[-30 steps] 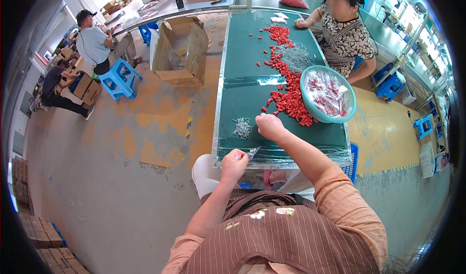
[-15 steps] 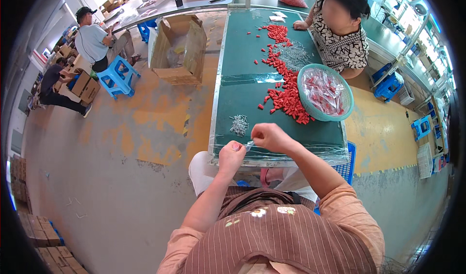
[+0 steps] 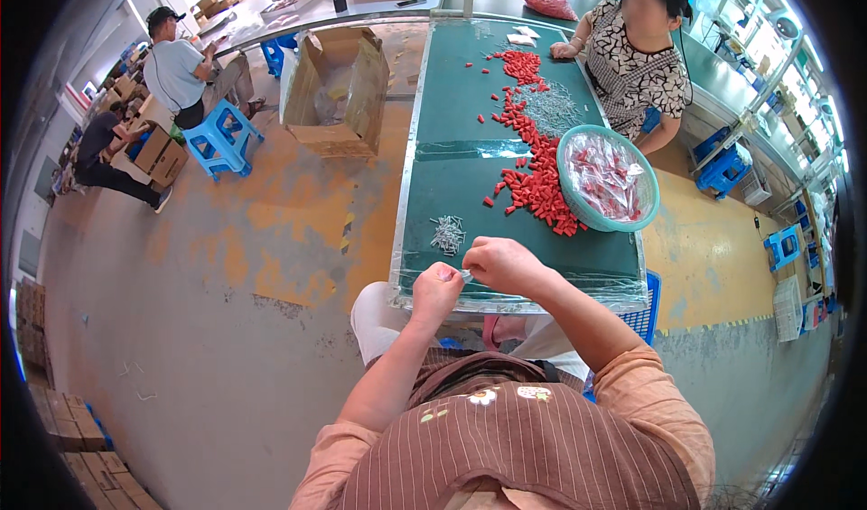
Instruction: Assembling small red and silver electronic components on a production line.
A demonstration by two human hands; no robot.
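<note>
Over the near edge of the table, a small clear plastic bag (image 3: 466,276) is pinched between my two hands, mostly covered by the fingers. My left hand (image 3: 434,292) is closed on its left side. From the right, my right hand (image 3: 503,264) grips the other side, its fingertips close to the left thumb. Just beyond lies a small heap of thin grey screw-like pieces (image 3: 447,236). Farther right spreads a long pile of small red plastic plugs (image 3: 540,185), beside a green round basket (image 3: 567,185) holding clear bags with red pieces inside.
A second grey heap (image 3: 553,108) lies farther up the green tabletop (image 3: 442,180). A co-worker (image 3: 637,50) is at the table's far right side. An open cardboard box (image 3: 332,140) stands left of the table, near a blue stool (image 3: 221,144) with a seated person.
My hands have drawn closer together, the right one shifting slightly left and down, so less of the bag shows. The co-worker across the table has moved back a little.
</note>
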